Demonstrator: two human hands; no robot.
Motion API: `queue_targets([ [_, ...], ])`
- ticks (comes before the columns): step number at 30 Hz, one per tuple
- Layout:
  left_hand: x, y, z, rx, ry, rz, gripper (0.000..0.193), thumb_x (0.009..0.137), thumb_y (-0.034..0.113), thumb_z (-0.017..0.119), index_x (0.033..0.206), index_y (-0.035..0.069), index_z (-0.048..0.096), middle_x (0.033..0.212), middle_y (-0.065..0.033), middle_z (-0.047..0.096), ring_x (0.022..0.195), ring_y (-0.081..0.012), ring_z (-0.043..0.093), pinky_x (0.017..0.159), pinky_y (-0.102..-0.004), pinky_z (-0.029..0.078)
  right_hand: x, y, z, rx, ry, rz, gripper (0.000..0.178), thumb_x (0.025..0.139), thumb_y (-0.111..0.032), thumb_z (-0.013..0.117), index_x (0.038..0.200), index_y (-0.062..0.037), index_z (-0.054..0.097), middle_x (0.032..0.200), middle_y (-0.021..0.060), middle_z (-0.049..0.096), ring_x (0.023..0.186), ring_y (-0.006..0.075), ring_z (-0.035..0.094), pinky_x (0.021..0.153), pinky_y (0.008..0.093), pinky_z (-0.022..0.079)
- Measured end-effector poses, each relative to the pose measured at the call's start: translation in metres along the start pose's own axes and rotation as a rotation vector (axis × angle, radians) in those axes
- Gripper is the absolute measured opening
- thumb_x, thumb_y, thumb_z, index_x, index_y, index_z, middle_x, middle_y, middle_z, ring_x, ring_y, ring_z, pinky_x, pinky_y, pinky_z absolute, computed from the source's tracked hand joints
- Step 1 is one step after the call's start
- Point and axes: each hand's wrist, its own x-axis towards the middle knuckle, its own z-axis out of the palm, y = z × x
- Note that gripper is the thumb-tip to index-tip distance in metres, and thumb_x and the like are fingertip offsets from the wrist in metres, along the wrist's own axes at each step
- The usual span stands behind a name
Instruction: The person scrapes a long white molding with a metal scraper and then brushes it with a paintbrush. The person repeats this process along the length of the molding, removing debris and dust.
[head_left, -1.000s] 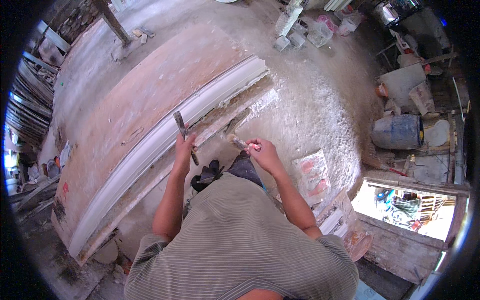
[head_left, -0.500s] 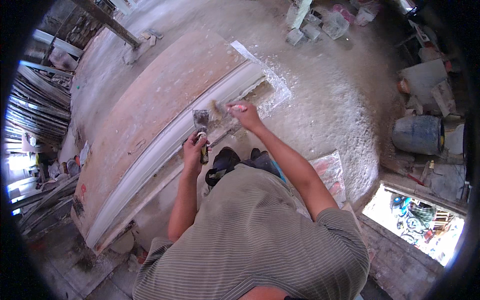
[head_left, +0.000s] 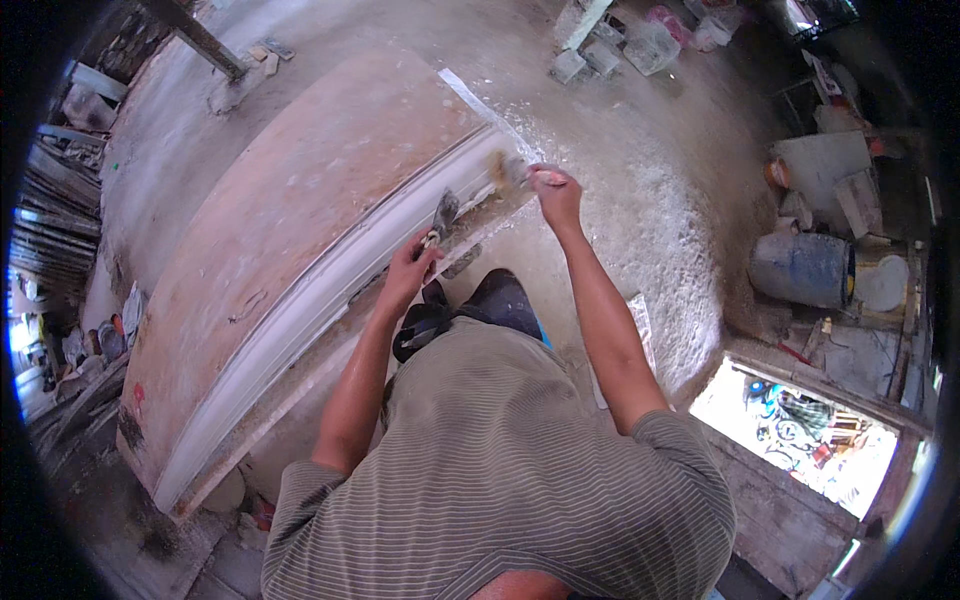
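My right hand (head_left: 557,194) is closed round the handle of a paintbrush (head_left: 503,172). Its bristles are at the far right end of a long white plaster moulding (head_left: 340,277), touching it or just above; I cannot tell which. In my left hand (head_left: 412,262) is a putty knife (head_left: 446,208), its flat grey blade pointing away from me over the moulding's near edge. The moulding lies along the near side of a large curved, pinkish-brown board (head_left: 290,190).
A blue barrel (head_left: 800,270) lies to the right beside boards and scraps. Clear plastic containers (head_left: 650,48) stand at the back. A wooden post (head_left: 195,38) rises at the far left, above stacked thin strips (head_left: 60,215). A bright opening (head_left: 800,432) is at the lower right.
My right hand has carried the paintbrush right and away from me to the moulding's end. My left hand has shifted right and the putty knife's blade has turned. My view has shifted slightly.
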Motion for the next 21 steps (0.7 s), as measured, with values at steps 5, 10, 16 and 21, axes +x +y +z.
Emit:
queue_targets([
  [5,0.05,0.015,0.023,0.21,-0.102,0.062,0.045,0.101,0.019,0.054,0.144,0.007,0.049,0.086,-0.0025,0.061,0.071,-0.0101,0.051,0.064,-0.0285,0.046,0.004,0.024,-0.04,0.034,0.278,0.165,0.014,0.086,-0.013,0.073,0.097,-0.0043,0.075,0.085,0.0086,0.074,0.078,0.0168,0.071,0.071,0.0311,0.056],
  [10,0.088,0.002,0.048,0.604,0.061,0.287,0.045,0.1,0.02,0.052,0.141,0.003,0.048,0.11,-0.0221,0.067,0.096,-0.0355,0.065,0.087,-0.0412,0.049,-0.008,0.038,-0.07,0.098,0.253,0.235,0.017,0.087,-0.016,0.075,0.099,-0.0037,0.075,0.082,0.009,0.073,0.067,0.0132,0.068,0.063,0.0285,0.057],
  [16,0.116,0.019,0.095,0.723,0.102,0.296,0.046,0.099,0.017,0.051,0.139,-0.003,0.047,0.126,-0.0306,0.059,0.118,-0.0425,0.059,0.101,-0.046,0.044,-0.007,0.069,-0.088,0.318,0.291,0.387,0.016,0.088,-0.016,0.074,0.098,-0.0036,0.076,0.08,0.0067,0.072,0.064,0.0124,0.068,0.06,0.0268,0.057],
  [21,0.103,0.011,0.07,0.733,0.077,0.28,0.046,0.098,0.017,0.052,0.138,-0.005,0.047,0.126,-0.0321,0.058,0.116,-0.0445,0.059,0.1,-0.0468,0.045,0.008,0.098,-0.1,0.296,0.302,0.407,0.016,0.088,-0.014,0.073,0.099,-0.0029,0.076,0.083,0.0064,0.072,0.067,0.012,0.068,0.061,0.0266,0.057],
])
